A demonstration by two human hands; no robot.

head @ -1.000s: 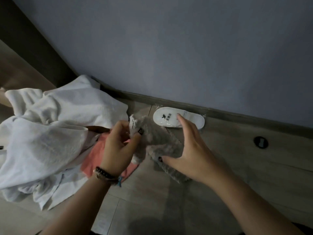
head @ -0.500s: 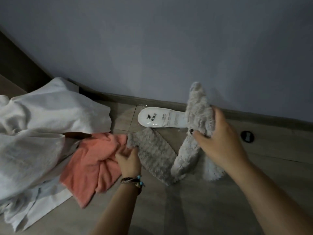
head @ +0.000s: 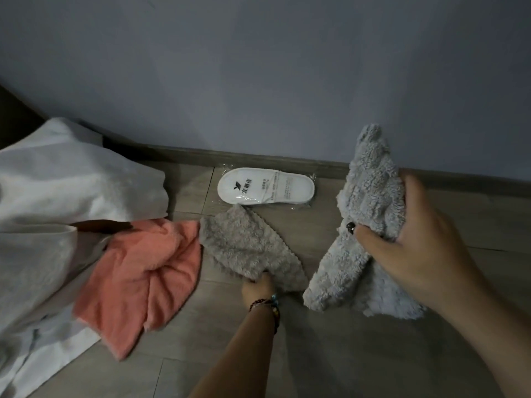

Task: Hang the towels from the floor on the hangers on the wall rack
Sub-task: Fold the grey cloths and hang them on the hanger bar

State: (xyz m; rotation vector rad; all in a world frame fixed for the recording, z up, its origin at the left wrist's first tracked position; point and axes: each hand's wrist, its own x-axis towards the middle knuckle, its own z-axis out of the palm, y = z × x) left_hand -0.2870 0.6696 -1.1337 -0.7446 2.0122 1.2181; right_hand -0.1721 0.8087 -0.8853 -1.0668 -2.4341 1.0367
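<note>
The right hand (head: 413, 242) grips a grey towel (head: 370, 202) lifted above the floor (head: 316, 354). The left hand (head: 258, 287) pinches a beige towel (head: 247, 248) lying on the floor, beside a pink towel (head: 143, 280) and a white slipper (head: 264, 186).

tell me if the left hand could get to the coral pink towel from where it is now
Probably yes. The left hand is gripping the edge of the beige fluffy towel, and the coral pink towel lies on the floor right beside it with nothing between them; it would have to let go first.
</note>
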